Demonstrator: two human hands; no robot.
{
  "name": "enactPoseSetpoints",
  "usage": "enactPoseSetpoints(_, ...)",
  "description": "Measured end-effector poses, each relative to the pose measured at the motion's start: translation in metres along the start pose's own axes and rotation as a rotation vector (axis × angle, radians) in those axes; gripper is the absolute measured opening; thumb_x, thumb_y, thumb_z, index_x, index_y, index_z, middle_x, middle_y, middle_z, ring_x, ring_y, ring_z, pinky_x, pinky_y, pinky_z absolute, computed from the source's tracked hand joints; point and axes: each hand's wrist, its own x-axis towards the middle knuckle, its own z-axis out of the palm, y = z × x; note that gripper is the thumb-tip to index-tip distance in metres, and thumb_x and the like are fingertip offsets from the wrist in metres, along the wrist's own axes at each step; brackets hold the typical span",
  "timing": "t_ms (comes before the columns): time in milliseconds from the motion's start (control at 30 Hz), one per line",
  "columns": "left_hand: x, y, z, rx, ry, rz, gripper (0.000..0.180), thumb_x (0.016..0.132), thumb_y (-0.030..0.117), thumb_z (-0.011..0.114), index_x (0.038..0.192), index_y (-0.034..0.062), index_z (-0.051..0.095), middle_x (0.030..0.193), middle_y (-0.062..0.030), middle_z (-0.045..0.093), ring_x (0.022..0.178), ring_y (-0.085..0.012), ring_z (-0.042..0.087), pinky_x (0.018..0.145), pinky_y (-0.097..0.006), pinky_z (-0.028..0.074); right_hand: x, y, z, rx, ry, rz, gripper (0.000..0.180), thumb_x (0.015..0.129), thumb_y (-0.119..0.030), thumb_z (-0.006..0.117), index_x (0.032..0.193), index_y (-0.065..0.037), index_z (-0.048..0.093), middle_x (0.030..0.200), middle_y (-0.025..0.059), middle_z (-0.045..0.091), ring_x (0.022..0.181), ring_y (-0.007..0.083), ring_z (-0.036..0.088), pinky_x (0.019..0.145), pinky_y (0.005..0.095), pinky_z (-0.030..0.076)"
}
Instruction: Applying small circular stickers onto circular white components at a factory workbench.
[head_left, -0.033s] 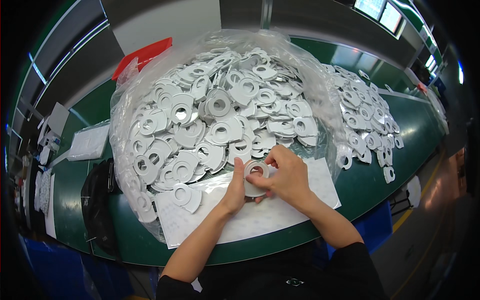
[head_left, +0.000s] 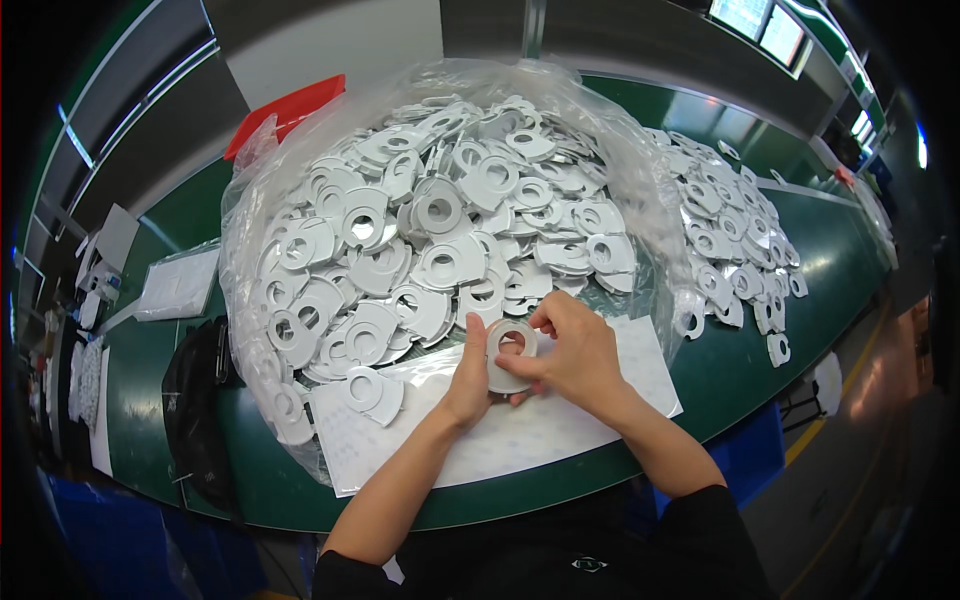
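Both hands hold one pale grey plastic ring part (head_left: 513, 377) above a white sheet (head_left: 540, 442). My left hand (head_left: 470, 380) grips its left edge, the thumb pointing up along the side. From the right, my right hand (head_left: 582, 358) pinches the part, with the thumb across the lower rim of the round hole and the index finger at the upper right edge. Some of the left fingers are hidden behind the part. A similar loose part (head_left: 372, 394) lies at the sheet's left end.
Beyond my hands, a large clear plastic bag (head_left: 245, 260) lies spread beneath a heap of similar parts (head_left: 440, 210). A second pile (head_left: 735, 235) is on the green table (head_left: 840, 240) at right. A red bin (head_left: 290, 112) stands behind; a black bag (head_left: 195, 420) lies left.
The right thumb has shifted slightly down on the ring part, so more of its round hole shows. Everything else looks the same.
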Motion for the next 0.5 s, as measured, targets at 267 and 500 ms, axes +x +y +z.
enactPoseSetpoints(267,0.0,0.008,-0.004,-0.14,-0.079,-0.062,0.089,0.082,0.078,0.006,0.102,0.0053,0.053,0.074,-0.0096,0.061,0.063,-0.0168,0.06,0.045,-0.024,0.04,0.004,0.008,-0.02,0.279,-0.284,0.156,0.023,0.076,-0.018,0.07,0.082,0.001,0.059,0.068,0.0086,0.064,0.059,0.0161,0.061,0.056,0.0284,0.047)
enactPoseSetpoints(500,-0.003,0.014,-0.003,-0.161,-0.151,-0.126,0.086,0.084,0.075,0.008,0.109,0.0049,0.051,0.078,-0.011,0.061,0.066,-0.0183,0.061,0.045,-0.025,0.04,0.003,0.01,-0.006,0.353,-0.242,0.241,0.019,0.081,-0.017,0.066,0.075,0.0,0.061,0.063,0.0058,0.062,0.055,0.0099,0.055,0.052,0.0247,0.043)
